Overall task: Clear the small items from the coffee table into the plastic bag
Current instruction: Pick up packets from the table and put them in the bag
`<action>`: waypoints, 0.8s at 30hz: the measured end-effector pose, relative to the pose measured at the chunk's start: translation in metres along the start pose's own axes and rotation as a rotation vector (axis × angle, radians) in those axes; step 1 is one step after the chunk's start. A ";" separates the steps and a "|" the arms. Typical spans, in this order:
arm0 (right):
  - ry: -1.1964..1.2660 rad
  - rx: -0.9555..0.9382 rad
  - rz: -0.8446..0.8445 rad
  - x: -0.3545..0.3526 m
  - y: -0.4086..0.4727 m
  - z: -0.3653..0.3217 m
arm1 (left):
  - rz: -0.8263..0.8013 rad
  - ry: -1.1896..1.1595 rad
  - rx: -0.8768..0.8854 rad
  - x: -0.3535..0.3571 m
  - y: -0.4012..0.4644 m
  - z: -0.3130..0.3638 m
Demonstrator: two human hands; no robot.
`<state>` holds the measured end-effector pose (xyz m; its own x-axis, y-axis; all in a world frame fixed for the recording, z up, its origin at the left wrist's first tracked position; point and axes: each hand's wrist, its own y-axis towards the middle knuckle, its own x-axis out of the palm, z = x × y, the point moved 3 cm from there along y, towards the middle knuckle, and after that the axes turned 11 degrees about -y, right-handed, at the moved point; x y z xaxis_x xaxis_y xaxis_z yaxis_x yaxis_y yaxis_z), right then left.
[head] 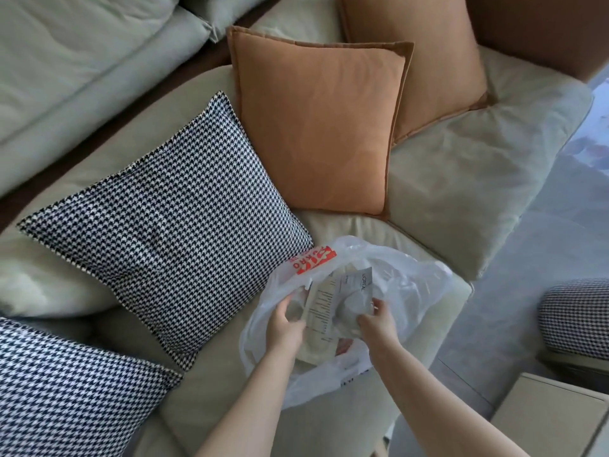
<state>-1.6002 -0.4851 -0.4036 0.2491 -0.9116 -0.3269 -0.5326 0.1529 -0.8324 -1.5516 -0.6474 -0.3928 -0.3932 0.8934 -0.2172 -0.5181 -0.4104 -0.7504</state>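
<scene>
Both hands are working inside the plastic bag point(333, 311) on the sofa point(445, 192): left hand point(285, 328) gripping its rim, right hand point(379, 319) pinching a paper sachet point(357, 282) lying just beyond its fingertips.

Your left hand point(285, 326): forearm enters from 6 o'clock, reaches toward 12, fingers point(298, 324) curled, pinching thin plastic. Your right hand point(379, 319): forearm enters from 5 o'clock, angled toward 11, fingers curled, gripping same plastic. Both wrists bare, hands near each other, palms turned inward.
</scene>
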 end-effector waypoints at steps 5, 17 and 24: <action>-0.102 -0.045 -0.094 0.021 -0.006 -0.008 | -0.023 -0.009 -0.027 -0.005 -0.001 -0.011; -0.467 -0.201 0.000 -0.040 -0.062 0.017 | -0.230 0.185 -0.028 0.016 -0.063 0.003; -0.536 -0.208 0.131 -0.101 -0.130 0.042 | -0.459 0.555 0.112 0.053 -0.134 0.018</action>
<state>-1.5222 -0.3968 -0.2812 0.5159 -0.5619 -0.6467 -0.7206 0.1236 -0.6822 -1.5163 -0.5482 -0.2923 0.3102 0.9289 -0.2023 -0.6243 0.0386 -0.7802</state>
